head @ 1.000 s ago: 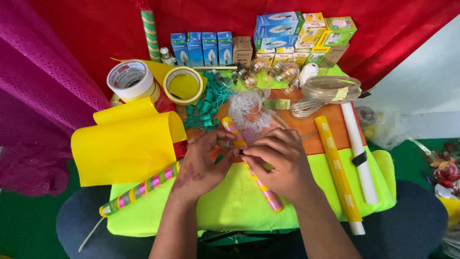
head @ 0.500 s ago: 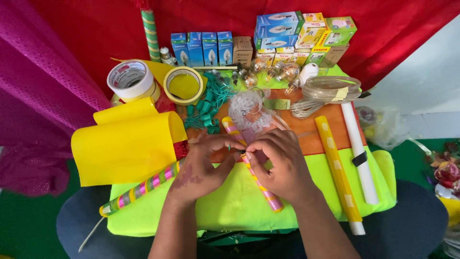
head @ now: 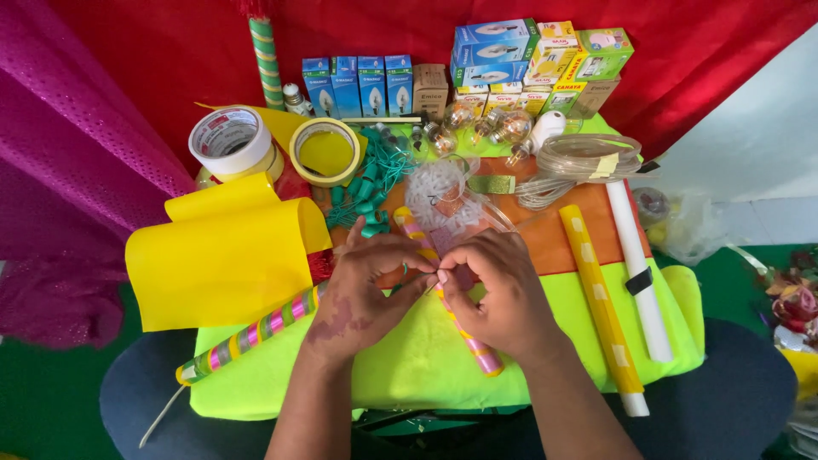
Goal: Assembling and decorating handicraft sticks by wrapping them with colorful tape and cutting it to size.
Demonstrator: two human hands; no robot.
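Note:
My left hand and my right hand meet over the middle of the neon yellow cloth. Their fingertips pinch a small green piece with a thin green wire between them; most of it is hidden by my fingers. Under my hands lies a pink and yellow striped stick, running from the orange cloth down to the right. A bundle of green lamp holders on green wire lies just above my left hand.
Yellow sheet at left, a striped stick below it. Two tape rolls and bulb boxes at the back, clear bulbs, a coil of clear cable, yellow and white rolled tubes at right. Red cloth behind.
My hands have drawn closer together and shifted slightly up. The fingertips now close more tightly around the small green piece. Nothing else on the cloth has moved.

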